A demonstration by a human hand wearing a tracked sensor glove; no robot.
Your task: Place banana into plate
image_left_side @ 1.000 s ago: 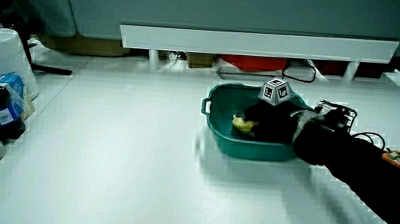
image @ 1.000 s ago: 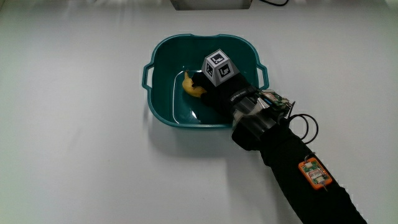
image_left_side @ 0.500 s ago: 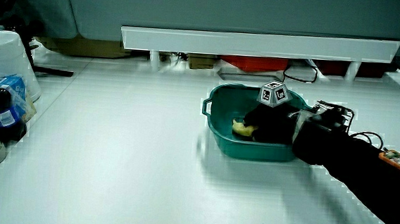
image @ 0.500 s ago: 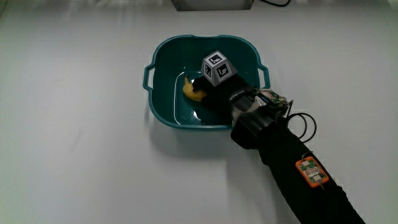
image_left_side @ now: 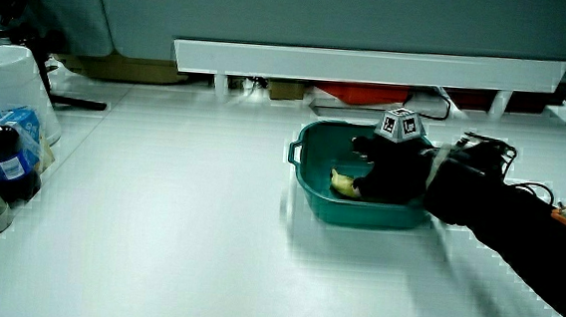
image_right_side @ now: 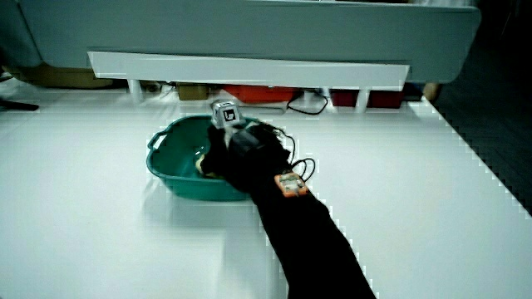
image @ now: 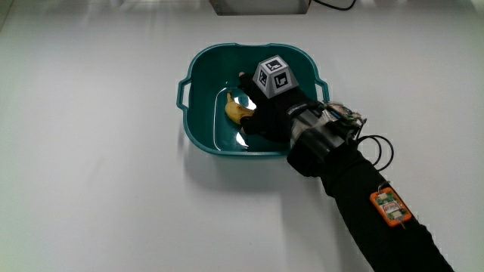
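A yellow banana (image: 237, 112) lies on the floor of a teal basin (image: 199, 134) with two handles, which serves as the plate. The gloved hand (image: 263, 110) is inside the basin, just beside the banana and slightly above it. Its fingers are spread and hold nothing. The patterned cube (image: 274, 75) sits on the back of the hand. In a side view the banana (image_left_side: 343, 184) shows next to the spread fingers (image_left_side: 368, 144) over the basin (image_left_side: 359, 212). In a side view the hand (image_right_side: 226, 148) and forearm cover most of the basin (image_right_side: 177, 181).
Bottles (image_left_side: 1, 160) and a white container (image_left_side: 5, 71) stand at the table's edge in a side view. A low white partition (image_left_side: 370, 64) runs along the table's far edge. A white box (image: 258, 5) sits farther from the person than the basin.
The hand has let go of the banana. Its fingers have opened and it has lifted a little, and the banana now lies uncovered in the basin.
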